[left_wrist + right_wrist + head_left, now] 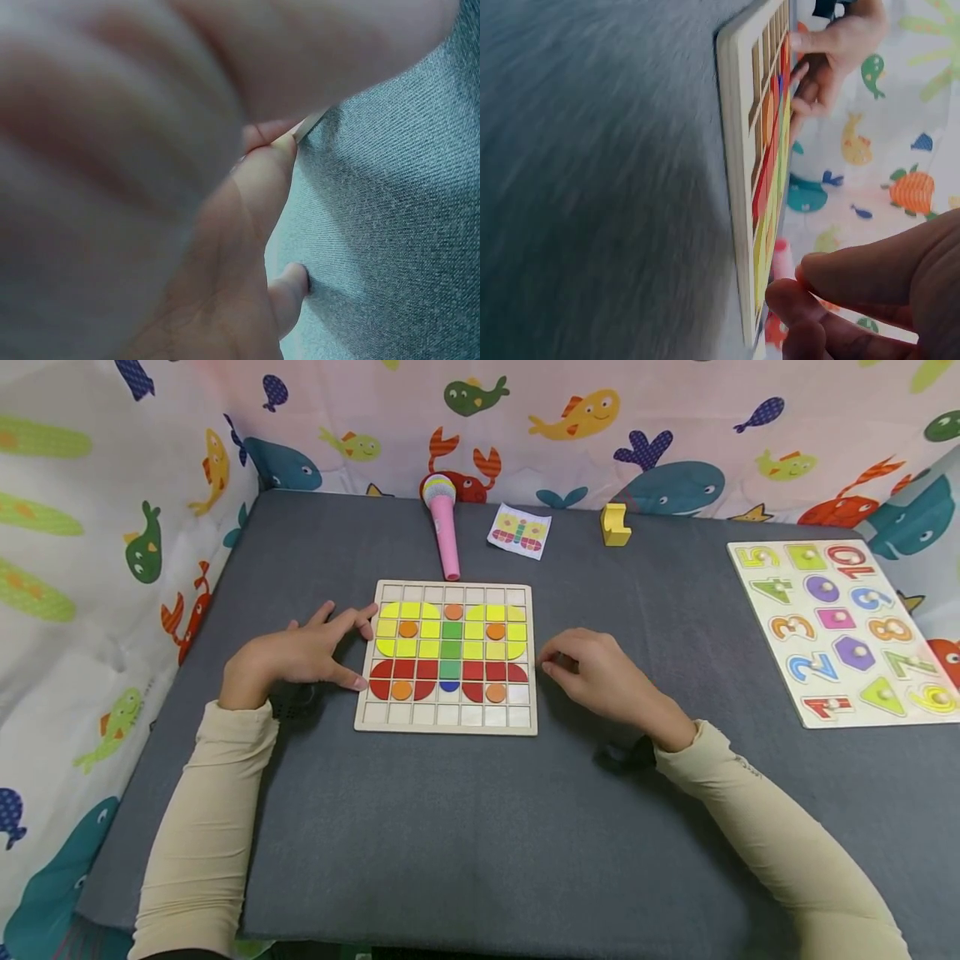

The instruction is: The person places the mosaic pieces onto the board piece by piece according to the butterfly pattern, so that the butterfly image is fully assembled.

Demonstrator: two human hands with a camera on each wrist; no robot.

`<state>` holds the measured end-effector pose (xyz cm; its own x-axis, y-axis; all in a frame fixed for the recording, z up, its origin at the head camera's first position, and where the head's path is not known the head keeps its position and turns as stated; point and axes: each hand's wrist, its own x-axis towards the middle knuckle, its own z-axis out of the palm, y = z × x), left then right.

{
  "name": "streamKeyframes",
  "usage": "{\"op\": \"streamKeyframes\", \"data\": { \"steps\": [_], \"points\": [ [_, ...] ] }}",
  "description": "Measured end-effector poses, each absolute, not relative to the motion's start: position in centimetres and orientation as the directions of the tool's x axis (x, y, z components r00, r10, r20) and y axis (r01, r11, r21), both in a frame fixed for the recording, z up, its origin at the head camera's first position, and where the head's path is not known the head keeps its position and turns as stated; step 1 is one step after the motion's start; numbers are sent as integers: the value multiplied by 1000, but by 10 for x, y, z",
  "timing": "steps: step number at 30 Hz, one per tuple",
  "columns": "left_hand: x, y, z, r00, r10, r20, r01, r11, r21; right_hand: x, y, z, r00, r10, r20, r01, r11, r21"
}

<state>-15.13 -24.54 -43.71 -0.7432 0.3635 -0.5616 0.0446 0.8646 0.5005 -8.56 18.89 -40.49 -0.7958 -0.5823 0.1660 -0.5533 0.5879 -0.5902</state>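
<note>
A wooden mosaic board (446, 717) lies flat, its square cells filled with yellow, red, green, orange and blue tiles in a butterfly shape. My left hand (303, 652) spreads thumb and forefinger along the board's left edge, touching it; the left wrist view shows these fingers (262, 180) close up. Just off the right edge is my right hand (596, 672), thumb and forefinger pinched together. A sliver of a small red tile (802, 276) shows between those fingertips in the right wrist view; most of it is hidden.
Behind the board lie a pink toy microphone (445, 531), a printed butterfly card (519, 532) and a yellow block (616, 526). A number-and-shape puzzle board (813, 646) rests at the right. Sea-animal printed cloth (555, 452) borders the grey table (420, 843).
</note>
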Motion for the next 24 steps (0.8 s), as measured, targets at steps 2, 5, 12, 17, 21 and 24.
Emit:
{"op": "streamKeyframes", "data": {
  "steps": [2, 5, 12, 17, 21, 24],
  "points": [
    [-153, -247, -439, -741, 368, -562, 48, 864, 502, -85, 199, -403, -801, -575, 164, -549, 598, -585],
    [-154, -249, -440, -739, 370, -563, 48, 862, 504, -84, 217, -403, -815, -557, 161, -537, 619, -573],
    [-145, -243, -426, -749, 363, -554, 48, 865, 500, -75, 259, -407, -820, -548, 167, -541, 647, -537],
    [-137, -237, -413, -756, 376, -537, 62, 856, 513, -69, 279, -410, -817, -558, 144, -539, 652, -533],
    [-139, -238, -420, -749, 379, -544, 62, 857, 512, -65, 289, -410, -816, -563, 131, -537, 656, -530],
    [-144, -241, -428, -744, 375, -553, 60, 861, 504, -65, 293, -412, -809, -570, 146, -553, 652, -519]
  ]
}}
